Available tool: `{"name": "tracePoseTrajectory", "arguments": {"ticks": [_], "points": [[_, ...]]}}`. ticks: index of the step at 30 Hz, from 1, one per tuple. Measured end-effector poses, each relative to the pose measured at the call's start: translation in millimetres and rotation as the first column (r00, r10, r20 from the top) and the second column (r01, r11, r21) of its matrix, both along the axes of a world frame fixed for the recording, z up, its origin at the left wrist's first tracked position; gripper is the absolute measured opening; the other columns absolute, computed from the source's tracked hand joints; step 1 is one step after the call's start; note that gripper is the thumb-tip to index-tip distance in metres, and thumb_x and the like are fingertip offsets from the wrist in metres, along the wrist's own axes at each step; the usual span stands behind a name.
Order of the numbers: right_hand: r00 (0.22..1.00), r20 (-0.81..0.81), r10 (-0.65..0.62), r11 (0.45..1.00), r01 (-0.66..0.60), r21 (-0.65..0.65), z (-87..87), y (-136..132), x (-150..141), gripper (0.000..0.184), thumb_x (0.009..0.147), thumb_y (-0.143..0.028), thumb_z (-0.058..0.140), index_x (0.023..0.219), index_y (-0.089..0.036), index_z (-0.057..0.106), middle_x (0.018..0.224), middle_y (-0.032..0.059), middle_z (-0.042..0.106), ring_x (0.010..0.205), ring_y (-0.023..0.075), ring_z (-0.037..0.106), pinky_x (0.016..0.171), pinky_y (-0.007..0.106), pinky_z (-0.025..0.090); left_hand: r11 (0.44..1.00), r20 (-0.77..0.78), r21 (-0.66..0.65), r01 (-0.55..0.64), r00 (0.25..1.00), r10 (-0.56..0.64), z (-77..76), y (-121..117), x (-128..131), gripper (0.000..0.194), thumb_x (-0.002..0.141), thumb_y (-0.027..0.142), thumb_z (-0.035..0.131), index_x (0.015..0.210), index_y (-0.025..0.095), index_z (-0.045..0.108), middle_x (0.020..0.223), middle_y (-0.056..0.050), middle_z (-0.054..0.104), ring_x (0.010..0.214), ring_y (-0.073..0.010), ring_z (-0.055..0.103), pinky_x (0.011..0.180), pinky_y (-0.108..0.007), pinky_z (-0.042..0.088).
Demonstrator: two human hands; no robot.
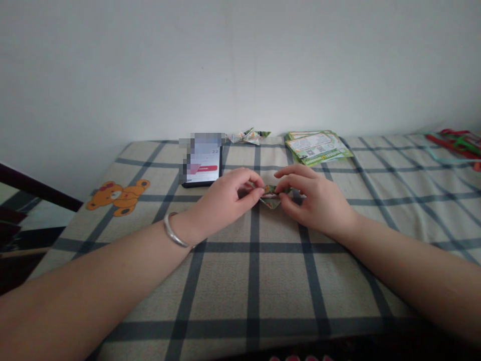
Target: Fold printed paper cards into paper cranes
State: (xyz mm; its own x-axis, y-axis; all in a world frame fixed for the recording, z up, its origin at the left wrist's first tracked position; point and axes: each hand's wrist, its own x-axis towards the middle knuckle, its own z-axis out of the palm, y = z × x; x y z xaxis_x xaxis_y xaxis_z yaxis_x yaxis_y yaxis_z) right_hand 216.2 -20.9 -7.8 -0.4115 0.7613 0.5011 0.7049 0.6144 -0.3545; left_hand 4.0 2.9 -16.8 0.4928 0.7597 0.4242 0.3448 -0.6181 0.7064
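Observation:
Between my hands, just above or on the checked tablecloth (225,281), is a small folded piece of printed paper (271,201) in green and orange. My left hand (235,193) pinches its left side between thumb and fingers. On its right side, my right hand (310,195) pinches it with thumb and fingertips. The fingers cover much of the paper, so its full shape is hidden. Farther back, near the wall, lies another folded paper piece (252,135) with pointed ends and similar print.
A phone (205,165) with a lit screen lies behind my left hand. A stack of printed green cards (319,148) sits at the back right. Red and green items (456,143) lie at the far right. A bear picture (119,197) marks the cloth's left; a wall (240,65) stands behind.

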Motion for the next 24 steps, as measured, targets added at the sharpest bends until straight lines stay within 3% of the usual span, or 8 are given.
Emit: {"name": "tracePoseTrajectory", "arguments": {"ticks": [4,10,24], "points": [[0.987,0.162,-0.002,0.997,-0.010,0.077,1.4,-1.5,-1.5,0.011,0.079,-0.025,0.062,0.087,-0.019,0.067,0.115,0.0079,0.067,0.093,0.0238,0.064,0.075,0.036,0.051,0.997,-0.084,0.073,0.000,0.996,0.006,4.2,-3.7,1.3,0.005,0.088,0.016,0.057,0.088,0.017,0.062,0.086,0.000,0.062,0.078,-0.0103,0.060,0.072,-0.023,0.052],[0.973,0.230,0.012,0.991,-0.042,0.125,0.5,2.3,-2.8,0.014,0.079,-0.027,0.063,0.089,-0.018,0.068,0.104,0.0081,0.070,0.104,0.0286,0.058,0.089,0.043,0.047,0.973,-0.197,0.226,0.042,0.980,0.004,5.4,-5.5,1.9,0.004,0.086,0.013,0.059,0.088,0.016,0.061,0.087,0.000,0.063,0.083,-0.0117,0.059,0.077,-0.025,0.048],[0.962,0.274,-0.005,0.993,-0.028,0.117,0.9,0.4,-7.8,0.014,0.081,-0.021,0.060,0.089,-0.019,0.072,0.104,0.0048,0.070,0.107,0.0281,0.057,0.093,0.043,0.044,0.964,-0.224,0.255,0.070,0.974,-0.011,5.1,-6.1,2.3,0.007,0.092,0.015,0.053,0.088,0.015,0.059,0.088,-0.001,0.062,0.086,-0.0121,0.058,0.081,-0.025,0.046]]}}
